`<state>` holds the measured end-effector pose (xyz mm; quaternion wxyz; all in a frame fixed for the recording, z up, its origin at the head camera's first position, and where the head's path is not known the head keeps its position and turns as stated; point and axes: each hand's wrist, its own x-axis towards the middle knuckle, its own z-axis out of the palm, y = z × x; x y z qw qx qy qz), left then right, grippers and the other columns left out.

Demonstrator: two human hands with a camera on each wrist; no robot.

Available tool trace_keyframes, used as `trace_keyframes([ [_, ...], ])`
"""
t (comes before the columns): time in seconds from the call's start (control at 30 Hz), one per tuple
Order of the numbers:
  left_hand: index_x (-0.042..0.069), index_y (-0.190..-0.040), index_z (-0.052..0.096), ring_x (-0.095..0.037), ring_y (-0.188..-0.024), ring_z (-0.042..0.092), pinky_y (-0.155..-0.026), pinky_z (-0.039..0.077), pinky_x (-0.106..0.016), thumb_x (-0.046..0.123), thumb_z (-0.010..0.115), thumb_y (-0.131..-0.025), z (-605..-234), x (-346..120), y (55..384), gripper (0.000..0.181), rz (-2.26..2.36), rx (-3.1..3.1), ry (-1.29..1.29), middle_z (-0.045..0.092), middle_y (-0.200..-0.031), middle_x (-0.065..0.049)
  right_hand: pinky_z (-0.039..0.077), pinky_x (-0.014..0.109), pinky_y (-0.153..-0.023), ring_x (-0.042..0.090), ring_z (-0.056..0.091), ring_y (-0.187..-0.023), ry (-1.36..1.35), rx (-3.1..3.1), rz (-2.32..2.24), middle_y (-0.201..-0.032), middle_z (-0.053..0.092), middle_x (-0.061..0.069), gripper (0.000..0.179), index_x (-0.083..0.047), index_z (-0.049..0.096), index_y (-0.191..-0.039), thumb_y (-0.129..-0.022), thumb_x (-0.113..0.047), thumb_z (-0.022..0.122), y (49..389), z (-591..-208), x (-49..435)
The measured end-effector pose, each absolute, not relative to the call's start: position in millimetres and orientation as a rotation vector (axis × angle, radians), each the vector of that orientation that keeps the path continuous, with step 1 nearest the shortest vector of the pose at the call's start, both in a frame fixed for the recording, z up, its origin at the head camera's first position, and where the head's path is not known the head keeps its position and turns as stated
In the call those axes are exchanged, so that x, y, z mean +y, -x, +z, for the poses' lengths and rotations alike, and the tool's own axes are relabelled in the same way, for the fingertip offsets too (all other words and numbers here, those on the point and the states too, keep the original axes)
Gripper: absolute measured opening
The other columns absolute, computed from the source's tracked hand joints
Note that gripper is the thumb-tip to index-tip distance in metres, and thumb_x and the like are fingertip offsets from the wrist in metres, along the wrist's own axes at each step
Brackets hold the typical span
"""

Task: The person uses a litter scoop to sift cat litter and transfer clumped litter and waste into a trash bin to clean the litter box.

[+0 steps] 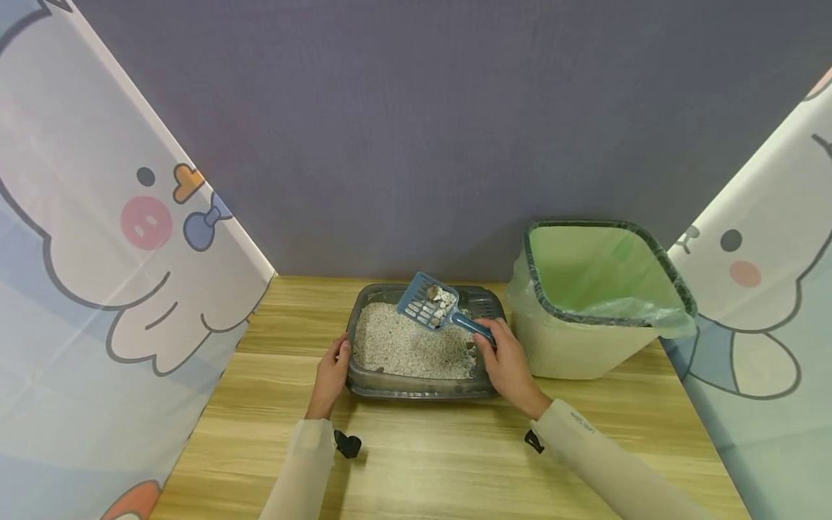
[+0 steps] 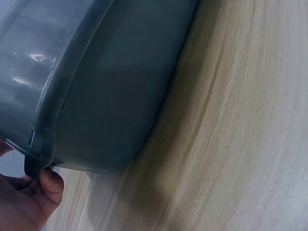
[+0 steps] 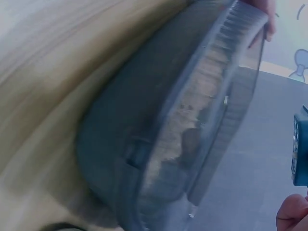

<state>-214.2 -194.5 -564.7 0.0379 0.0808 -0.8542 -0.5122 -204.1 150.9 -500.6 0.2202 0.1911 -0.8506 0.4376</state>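
A dark grey litter box (image 1: 422, 388) filled with pale granular litter (image 1: 409, 350) sits on the wooden table. My left hand (image 1: 331, 372) grips its rim at the left side; the left wrist view shows the thumb (image 2: 51, 185) curled under that rim. In my right hand (image 1: 507, 361) is the handle of a blue slotted litter scoop (image 1: 425, 303), held above the box. Whitish clumps and one brownish lump (image 1: 432, 292) lie on the scoop. Only the scoop's edge and part of the hand show in the right wrist view, which is blurred.
To the right of the box stands a bin (image 1: 565, 350) with a pale green liner folded over its dark rim. A grey panel (image 1: 390, 144) rises behind the table (image 1: 416, 462). Printed cartoon sheets (image 1: 149, 289) hang at both sides.
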Motion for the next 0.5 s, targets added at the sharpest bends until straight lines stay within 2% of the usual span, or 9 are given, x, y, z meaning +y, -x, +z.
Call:
trace_keyframes([
  [0.27,0.010,-0.141,0.046,-0.030,-0.098,0.052,-0.080,0.040,-0.044,0.046,0.037,-0.101,-567.9,-195.3,214.9,0.055,-1.577,-2.618,-0.231,0.056,-0.119,-0.017,0.037,0.026,-0.054,0.009,0.040,-0.063,-0.563,-2.300,1.293,-0.085,0.048,-0.001,0.024,-0.005,0.058,-0.120,-0.096,-0.009,0.055,199.5,-476.4,153.3],
  [0.5,0.010,-0.141,0.046,-0.032,-0.103,0.052,-0.084,0.040,-0.047,0.048,0.037,-0.100,-568.0,-194.7,214.2,0.056,-1.584,-2.611,-0.238,0.054,-0.124,-0.018,0.034,0.025,-0.050,0.008,0.035,-0.055,-0.611,-2.264,1.245,-0.080,0.045,-0.002,0.024,-0.002,0.061,-0.118,-0.094,-0.003,0.057,190.2,-431.1,164.6],
])
